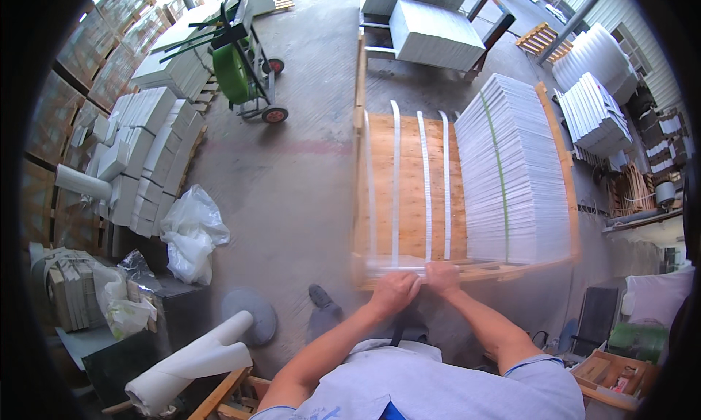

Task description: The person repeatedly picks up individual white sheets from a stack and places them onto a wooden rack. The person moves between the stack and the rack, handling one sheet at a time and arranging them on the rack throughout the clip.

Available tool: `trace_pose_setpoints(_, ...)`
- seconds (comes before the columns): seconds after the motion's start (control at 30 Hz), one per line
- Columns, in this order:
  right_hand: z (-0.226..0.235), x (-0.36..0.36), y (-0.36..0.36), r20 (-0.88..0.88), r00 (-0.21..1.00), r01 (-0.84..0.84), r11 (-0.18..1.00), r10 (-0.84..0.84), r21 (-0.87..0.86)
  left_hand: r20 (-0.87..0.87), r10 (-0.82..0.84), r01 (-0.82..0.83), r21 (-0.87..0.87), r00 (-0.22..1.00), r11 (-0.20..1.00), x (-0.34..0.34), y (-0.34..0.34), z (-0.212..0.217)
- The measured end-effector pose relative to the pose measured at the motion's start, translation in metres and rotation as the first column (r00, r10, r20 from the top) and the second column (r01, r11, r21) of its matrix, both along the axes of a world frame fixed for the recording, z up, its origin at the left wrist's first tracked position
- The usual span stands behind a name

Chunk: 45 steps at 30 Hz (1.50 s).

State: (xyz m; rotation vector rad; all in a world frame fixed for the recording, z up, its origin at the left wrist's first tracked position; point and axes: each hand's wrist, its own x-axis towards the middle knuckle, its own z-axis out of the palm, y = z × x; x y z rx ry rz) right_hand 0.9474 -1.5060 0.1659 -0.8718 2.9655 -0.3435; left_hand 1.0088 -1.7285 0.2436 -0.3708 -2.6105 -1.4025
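At the near side of a wooden crate (478,272), my left hand (396,291) and my right hand (442,277) are close together. The fingers of both are closed, though what they grip is hidden. A pale, thin, blurred strip (391,265) runs along the crate's near edge beside my left hand. Inside the crate, white foam-like strips (426,194) lie front to back over the plywood base (383,172). Along its right part, a long row of thin white slabs (478,179) stands on edge, with a green strap (500,168) across it.
A strapping cart with a green reel (232,73) stands at the far left. White boxes (139,153) and crumpled plastic (191,234) lie left. A white roll (190,365) is at the lower left, a wooden toolbox (617,372) at the lower right. Stacked slabs (438,33) stand beyond the crate.
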Motion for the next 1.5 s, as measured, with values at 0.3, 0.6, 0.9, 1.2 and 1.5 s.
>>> trace_pose_setpoints(0.3,0.008,0.001,-0.012,0.146,0.978,0.16,0.986,-0.151,-0.05,0.612,0.396,-0.422,-0.111,0.684,0.9,0.112,-0.258,-0.058)
trace_pose_setpoints(0.6,0.016,0.003,-0.017,0.176,0.968,0.154,0.978,-0.179,0.143,0.888,0.302,-0.628,-0.019,0.346,0.778,0.108,-0.385,-0.092)
trace_pose_setpoints(0.9,0.019,-0.002,-0.018,0.178,0.972,0.115,0.969,-0.156,0.221,0.925,0.237,-0.503,-0.06,0.297,0.863,-0.021,-0.492,-0.115)
trace_pose_setpoints(1.2,-0.003,-0.107,-0.158,0.363,0.594,0.788,0.611,-0.718,-0.079,0.948,0.253,-0.511,-0.122,0.195,0.851,-0.137,-0.577,-0.112)
trace_pose_setpoints(1.5,0.001,-0.307,-0.324,0.542,0.345,0.938,0.266,-0.766,-0.22,0.95,0.202,-0.365,-0.105,0.24,0.925,-0.3,-0.67,-0.134)
